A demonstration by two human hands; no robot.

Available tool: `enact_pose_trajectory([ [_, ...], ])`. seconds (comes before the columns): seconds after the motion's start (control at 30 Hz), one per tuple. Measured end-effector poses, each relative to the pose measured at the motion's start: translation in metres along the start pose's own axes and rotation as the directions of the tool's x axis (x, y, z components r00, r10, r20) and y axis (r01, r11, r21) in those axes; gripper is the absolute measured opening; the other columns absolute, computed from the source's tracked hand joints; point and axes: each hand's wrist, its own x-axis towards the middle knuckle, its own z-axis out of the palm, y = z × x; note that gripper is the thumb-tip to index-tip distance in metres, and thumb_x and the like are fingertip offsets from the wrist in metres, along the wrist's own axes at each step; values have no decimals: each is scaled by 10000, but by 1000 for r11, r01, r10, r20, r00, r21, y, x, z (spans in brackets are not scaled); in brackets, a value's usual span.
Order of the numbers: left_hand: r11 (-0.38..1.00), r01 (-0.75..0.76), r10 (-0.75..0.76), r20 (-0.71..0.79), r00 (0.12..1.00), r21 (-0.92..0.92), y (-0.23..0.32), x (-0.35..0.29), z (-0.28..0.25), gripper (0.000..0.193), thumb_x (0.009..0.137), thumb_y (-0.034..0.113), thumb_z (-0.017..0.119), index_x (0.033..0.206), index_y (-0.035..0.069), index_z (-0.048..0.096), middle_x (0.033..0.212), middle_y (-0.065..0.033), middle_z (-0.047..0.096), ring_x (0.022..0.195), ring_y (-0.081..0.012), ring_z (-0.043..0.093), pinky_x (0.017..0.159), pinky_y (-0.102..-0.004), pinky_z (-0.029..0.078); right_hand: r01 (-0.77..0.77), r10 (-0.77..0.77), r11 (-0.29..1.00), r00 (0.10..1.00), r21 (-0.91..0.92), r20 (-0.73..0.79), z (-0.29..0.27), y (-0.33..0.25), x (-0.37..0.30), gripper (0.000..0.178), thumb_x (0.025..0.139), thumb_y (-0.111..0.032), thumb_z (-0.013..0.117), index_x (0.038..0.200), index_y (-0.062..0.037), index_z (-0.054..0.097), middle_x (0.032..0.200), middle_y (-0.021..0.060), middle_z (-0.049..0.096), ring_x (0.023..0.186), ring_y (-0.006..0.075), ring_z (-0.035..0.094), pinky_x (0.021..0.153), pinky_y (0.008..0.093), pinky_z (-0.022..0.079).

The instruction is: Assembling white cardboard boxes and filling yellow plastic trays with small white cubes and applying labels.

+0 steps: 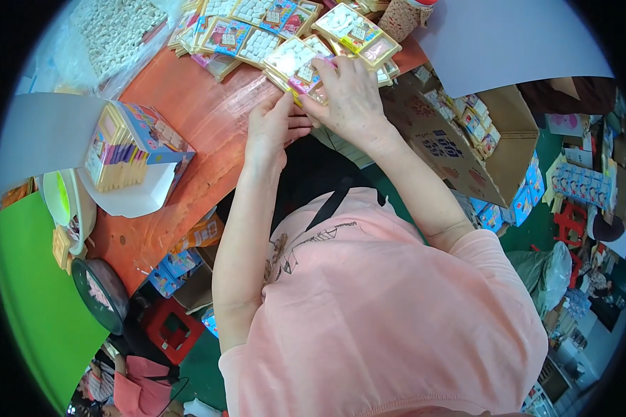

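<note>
Between my hands, over the near edge of the orange-red table (215,118), is a flat tray pack (292,64) of white pieces under a clear cover, with a pink label. My right hand (351,104) grips its right side, the fingers bent over the label and the thumb at the near edge. My left hand (275,132) is closed at the pack's near corner. Its thumb points up to the edge; the other fingers reach beneath and are partly hidden. Similar packs (257,43) lie in an overlapping pile just beyond, one (355,31) tilted at the right.
At the far left lies a clear bag of white pieces (115,35). An opened display box (167,139) with upright packs stands left. A cardboard box (452,139) holding packs is at my right. A red-lidded jar (405,17) stands behind; a red stool (170,330) is below left, near a person (142,382).
</note>
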Motion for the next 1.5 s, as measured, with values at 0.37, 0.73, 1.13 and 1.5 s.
enact_pose_trajectory([
  [0.37,994,-20,13,-69,998,-103,-7,-2,-18,267,1042,246,595,1117,-4,650,936,-116,739,676,-164,729,525,-242,585,10,-4,961,1000,275,-22,-9,5,2,570,801,-315,768,1275,-39,616,1135,181,621,1074,352,611,959,446,488],
  [0.73,978,-149,116,-210,971,-147,-10,-26,-35,297,1056,219,568,1188,-42,618,949,-112,738,732,-143,731,606,-246,601,-83,94,869,996,487,3,-18,3,3,557,860,-335,767,1290,-13,618,1185,178,642,1148,317,609,1016,397,468],
  [1.13,968,-217,145,-423,894,-127,-34,-73,-89,337,1051,211,582,1216,-81,608,1013,-132,727,798,-173,738,636,-283,621,107,-122,949,992,296,33,7,-37,-12,586,822,-353,794,1283,-41,611,1152,171,627,1083,369,606,960,459,485],
  [1.5,953,-262,176,-420,890,-155,-39,-83,-93,395,1057,218,566,1275,-111,572,1086,-184,707,830,-213,752,596,-285,657,203,-185,938,979,280,-90,26,-62,-15,585,860,-381,782,1264,0,597,1227,193,584,1118,374,587,957,475,477],
])
